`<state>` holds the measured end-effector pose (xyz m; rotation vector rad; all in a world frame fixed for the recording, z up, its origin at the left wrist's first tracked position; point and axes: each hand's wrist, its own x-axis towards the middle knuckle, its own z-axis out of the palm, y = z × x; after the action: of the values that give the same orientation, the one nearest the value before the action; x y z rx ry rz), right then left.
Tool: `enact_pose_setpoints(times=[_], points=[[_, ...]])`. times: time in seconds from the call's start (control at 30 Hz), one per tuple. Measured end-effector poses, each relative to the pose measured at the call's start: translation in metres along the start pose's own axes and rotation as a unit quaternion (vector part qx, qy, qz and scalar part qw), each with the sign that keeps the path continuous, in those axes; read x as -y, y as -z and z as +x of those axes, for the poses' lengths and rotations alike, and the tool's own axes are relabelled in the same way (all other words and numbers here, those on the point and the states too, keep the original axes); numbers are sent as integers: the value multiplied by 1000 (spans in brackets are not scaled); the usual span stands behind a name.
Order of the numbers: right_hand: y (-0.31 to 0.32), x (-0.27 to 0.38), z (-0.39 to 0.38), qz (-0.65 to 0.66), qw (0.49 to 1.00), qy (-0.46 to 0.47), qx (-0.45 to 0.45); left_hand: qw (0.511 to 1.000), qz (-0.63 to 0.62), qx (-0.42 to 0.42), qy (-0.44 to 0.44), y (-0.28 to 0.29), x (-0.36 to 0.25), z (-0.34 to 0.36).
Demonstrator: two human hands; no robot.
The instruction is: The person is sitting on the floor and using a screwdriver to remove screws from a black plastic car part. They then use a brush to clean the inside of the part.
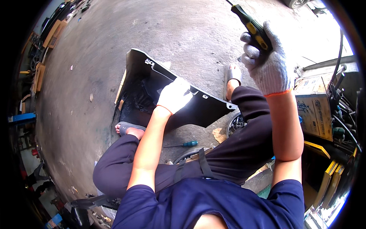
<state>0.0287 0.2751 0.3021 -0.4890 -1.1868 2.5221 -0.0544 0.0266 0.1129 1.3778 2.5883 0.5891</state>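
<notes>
My left hand, in a white glove, grips the upper edge of a large curved black plastic panel, which rests on the floor between my feet and has pale mounting tabs along its rim. Raised at the upper right, my right hand, also gloved, is wrapped round the black-and-yellow handle of a screwdriver; its shaft runs out of view at the top. A teal-handled screwdriver lies on the floor below the panel. A round tray with small parts is partly hidden by my right leg.
Cardboard boxes, dark hoses and yellow-edged boards crowd my right side. More cardboard, a blue metal bar and assorted parts line the far left. A vehicle wheel shows at the top right.
</notes>
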Motion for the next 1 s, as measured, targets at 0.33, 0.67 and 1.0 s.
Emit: enact_pose_setpoints(times=[0.33, 0.67, 1.0], points=[[1, 7, 0, -5, 1000, 8, -9, 990, 124, 56, -50, -1, 7, 6], [-2, 5, 1, -32, 999, -16, -7, 989, 134, 22, -50, 16, -3, -20], [7, -2, 4, -19, 999, -34, -4, 958, -61, -281, 26, -57, 21, -36]])
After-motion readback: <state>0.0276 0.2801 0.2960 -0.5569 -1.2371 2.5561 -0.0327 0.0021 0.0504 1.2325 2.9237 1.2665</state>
